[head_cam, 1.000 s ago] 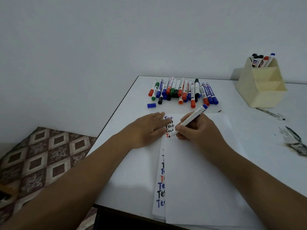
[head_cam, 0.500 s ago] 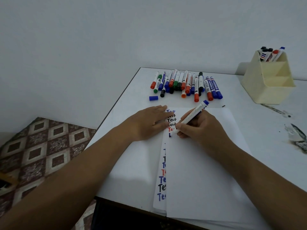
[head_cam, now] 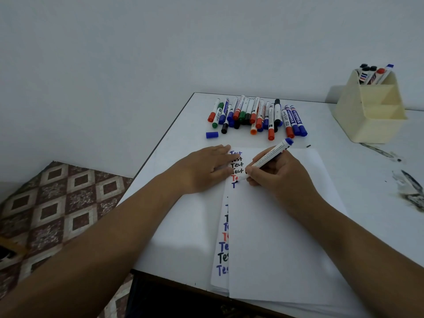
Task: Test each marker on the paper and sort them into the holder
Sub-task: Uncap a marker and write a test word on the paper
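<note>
On table, near edge: paper (head_cam: 286,226), left hand (head_cam: 202,168) flat on it, fingers straight; right hand (head_cam: 273,171) grips marker (head_cam: 268,157), tip on paper. Far left: loose markers (head_cam: 257,115). Far right: holder (head_cam: 369,111).

The top paper (head_cam: 286,226) covers most "Test" words (head_cam: 223,246) below; the marker labels (head_cam: 296,118) are too small to read.

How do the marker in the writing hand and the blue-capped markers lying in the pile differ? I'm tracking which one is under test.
The held marker is gripped by the right hand; the pile markers lie loose. The held marker is slanted, tip on the paper; the pile markers rest flat on the table. The held marker is uncapped; the pile markers are capped. Both have white barrels.
</note>
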### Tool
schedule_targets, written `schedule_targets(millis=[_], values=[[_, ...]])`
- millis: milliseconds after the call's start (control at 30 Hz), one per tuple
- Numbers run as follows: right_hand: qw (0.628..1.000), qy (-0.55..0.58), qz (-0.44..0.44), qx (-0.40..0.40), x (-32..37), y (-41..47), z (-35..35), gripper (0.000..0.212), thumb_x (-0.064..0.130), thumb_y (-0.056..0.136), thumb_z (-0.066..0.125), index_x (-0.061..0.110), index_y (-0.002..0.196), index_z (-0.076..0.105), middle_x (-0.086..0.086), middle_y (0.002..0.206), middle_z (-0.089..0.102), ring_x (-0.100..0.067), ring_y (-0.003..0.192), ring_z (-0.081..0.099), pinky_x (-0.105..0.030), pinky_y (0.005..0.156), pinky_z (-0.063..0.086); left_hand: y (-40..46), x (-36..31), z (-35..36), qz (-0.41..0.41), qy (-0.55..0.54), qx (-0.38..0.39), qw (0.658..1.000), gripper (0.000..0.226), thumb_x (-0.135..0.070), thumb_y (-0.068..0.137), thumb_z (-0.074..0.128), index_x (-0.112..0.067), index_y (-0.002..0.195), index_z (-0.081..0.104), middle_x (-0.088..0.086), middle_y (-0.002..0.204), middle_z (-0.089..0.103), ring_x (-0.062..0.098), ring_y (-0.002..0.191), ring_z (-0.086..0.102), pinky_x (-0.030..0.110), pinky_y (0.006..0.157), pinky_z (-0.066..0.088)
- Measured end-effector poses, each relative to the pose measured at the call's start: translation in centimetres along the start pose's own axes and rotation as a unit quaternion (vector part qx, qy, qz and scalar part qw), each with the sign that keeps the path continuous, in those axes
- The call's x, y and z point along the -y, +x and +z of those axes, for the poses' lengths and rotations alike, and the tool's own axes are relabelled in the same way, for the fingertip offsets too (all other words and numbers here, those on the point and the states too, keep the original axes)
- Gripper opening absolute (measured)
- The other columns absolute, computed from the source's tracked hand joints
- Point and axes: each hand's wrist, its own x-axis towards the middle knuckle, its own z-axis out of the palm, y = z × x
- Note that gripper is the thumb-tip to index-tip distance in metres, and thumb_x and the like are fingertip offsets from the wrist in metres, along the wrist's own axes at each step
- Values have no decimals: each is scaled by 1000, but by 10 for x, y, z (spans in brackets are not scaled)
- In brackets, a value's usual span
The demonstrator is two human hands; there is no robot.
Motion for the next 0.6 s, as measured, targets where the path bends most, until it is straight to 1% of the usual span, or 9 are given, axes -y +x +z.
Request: schedule_targets(millis=[133,267,433,500,600], values=[[1000,16,0,-8,0,-3,-1,17,17,89,77,14,101,67,-3,85,78,-20,76,77,-46,84,63,-1,0,0,2,-3,-4,1000,53,-51,104,37,-41,155,27,-13,165,16,3,151,11,23,120,9],[1000,-18,-1,6,-1,-2,1,14,19,89,77,18,98,67,-2,86,77,-20,76,77,-47,84,63,-1,1,1,5,-3,-6,1000,52,-51,104,36,-41,155,27,-14,165,16,1,150,10,18,116,6],[1000,-27,-7,-14,-2,-1,0,15,23,89,77,22,98,66,1,87,77,-17,76,76,-43,84,63,-1,0,1,3,-1,-2,1000,53,-52,104,36,-42,155,26,-14,165,15,1,150,10,22,119,8],[999,-30,-9,-8,-2,-1,0,13,23,89,77,23,96,66,2,87,77,-16,76,76,-42,84,63,-1,1,1,2,0,-1,1000,53,-52,104,35,-42,155,26,-15,165,15,1,150,10,23,120,8],[999,-30,-7,12,-2,-1,0,11,19,90,76,17,97,69,-2,84,77,-19,75,76,-44,82,63,-1,0,0,2,3,3,1000,53,-52,104,34,-42,155,25,-14,165,14,1,151,9,23,120,8]])
